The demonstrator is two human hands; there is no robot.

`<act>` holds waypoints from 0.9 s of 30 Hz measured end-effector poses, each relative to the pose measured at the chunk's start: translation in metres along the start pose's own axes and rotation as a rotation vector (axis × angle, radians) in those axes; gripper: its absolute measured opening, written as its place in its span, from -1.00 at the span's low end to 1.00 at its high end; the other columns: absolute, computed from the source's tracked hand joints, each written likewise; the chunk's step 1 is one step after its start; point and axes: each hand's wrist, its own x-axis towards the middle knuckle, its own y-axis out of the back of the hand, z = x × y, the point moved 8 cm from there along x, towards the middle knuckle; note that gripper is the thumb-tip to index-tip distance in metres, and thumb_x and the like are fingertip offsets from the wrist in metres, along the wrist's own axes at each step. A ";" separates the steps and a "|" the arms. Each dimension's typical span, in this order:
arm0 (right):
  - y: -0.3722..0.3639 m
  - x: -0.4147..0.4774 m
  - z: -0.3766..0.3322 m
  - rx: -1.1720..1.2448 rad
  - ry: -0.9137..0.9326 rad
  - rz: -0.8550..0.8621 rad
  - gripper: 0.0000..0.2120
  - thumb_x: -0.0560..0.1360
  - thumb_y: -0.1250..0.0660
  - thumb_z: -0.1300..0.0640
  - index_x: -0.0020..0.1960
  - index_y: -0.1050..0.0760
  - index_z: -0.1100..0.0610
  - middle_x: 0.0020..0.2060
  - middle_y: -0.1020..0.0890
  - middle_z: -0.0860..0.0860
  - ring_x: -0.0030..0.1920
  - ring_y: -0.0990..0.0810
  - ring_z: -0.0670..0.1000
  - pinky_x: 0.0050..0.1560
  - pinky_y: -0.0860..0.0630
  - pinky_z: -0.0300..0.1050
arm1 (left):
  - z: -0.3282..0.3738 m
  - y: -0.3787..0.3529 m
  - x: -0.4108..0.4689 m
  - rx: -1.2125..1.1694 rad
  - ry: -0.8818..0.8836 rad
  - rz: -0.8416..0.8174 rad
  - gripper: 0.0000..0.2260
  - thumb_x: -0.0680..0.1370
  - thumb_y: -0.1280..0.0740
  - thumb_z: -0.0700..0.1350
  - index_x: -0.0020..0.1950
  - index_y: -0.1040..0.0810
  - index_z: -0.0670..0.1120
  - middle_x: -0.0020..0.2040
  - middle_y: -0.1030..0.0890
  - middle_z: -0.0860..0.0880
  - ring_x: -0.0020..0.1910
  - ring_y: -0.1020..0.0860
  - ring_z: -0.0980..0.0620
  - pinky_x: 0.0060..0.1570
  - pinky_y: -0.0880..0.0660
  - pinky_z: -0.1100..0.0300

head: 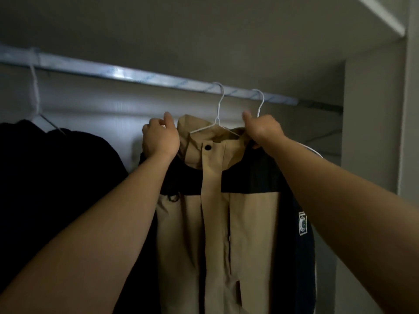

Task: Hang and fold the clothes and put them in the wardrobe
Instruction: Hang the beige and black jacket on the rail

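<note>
A tan and black jacket [240, 214] hangs on a white wire hanger [218, 105] hooked over the wardrobe rail [136, 74]. My left hand [159, 138] grips the jacket's left shoulder beside the collar. At the right shoulder, my right hand [263, 129] grips the fabric, just below a second white hanger [260, 103] hooked on the rail. The jacket front is closed, and a patch shows on its right sleeve.
Dark clothes [52, 189] hang at the left on another white hanger [35, 91]. The wardrobe's side wall [371, 137] stands at the right, with a shelf [381, 17] above. The rail is bare between the dark clothes and the jacket.
</note>
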 end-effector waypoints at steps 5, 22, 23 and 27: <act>-0.021 0.016 -0.008 -0.270 -0.190 -0.357 -0.71 0.60 -0.33 -0.08 -0.06 -0.52 0.16 -0.30 -0.64 0.07 -0.52 -0.58 -0.02 -0.52 -0.44 -0.27 | 0.025 -0.024 0.014 0.044 0.098 -0.401 -0.36 0.40 -0.23 0.42 -0.02 -0.67 -0.15 -0.13 -0.70 -0.18 -0.16 -0.66 -0.15 -0.06 -0.58 0.07; 0.012 0.037 -0.094 -0.610 0.179 0.014 -0.85 0.56 -0.34 0.16 -0.01 -0.37 0.19 -0.26 -0.42 0.08 -0.32 -0.43 0.05 -0.28 -0.44 -0.08 | 0.037 0.007 0.050 -0.021 0.137 -0.273 -0.85 0.54 -0.30 -0.23 -0.12 -0.62 -0.27 -0.55 -0.59 -0.12 -0.61 -0.55 0.01 -0.62 -0.37 0.32; 0.015 0.038 -0.094 -0.518 0.183 0.049 -0.84 0.56 -0.34 0.17 -0.09 -0.37 0.19 -0.27 -0.43 0.07 -0.33 -0.43 0.03 -0.32 -0.43 -0.10 | 0.034 0.005 0.048 -0.062 0.156 -0.279 -0.86 0.54 -0.30 -0.23 -0.10 -0.62 -0.28 -0.56 -0.58 -0.12 -0.66 -0.51 0.05 -0.64 -0.35 0.33; 0.031 0.040 -0.065 -0.063 0.069 0.129 -0.92 0.56 -0.33 0.20 -0.04 -0.48 0.22 -0.18 -0.54 0.10 -0.28 -0.51 0.02 -0.40 -0.44 -0.15 | 0.021 0.007 0.048 -0.179 0.191 -0.210 -0.84 0.54 -0.29 -0.26 -0.14 -0.64 -0.29 -0.56 -0.57 -0.13 -0.65 -0.53 0.05 -0.61 -0.41 0.29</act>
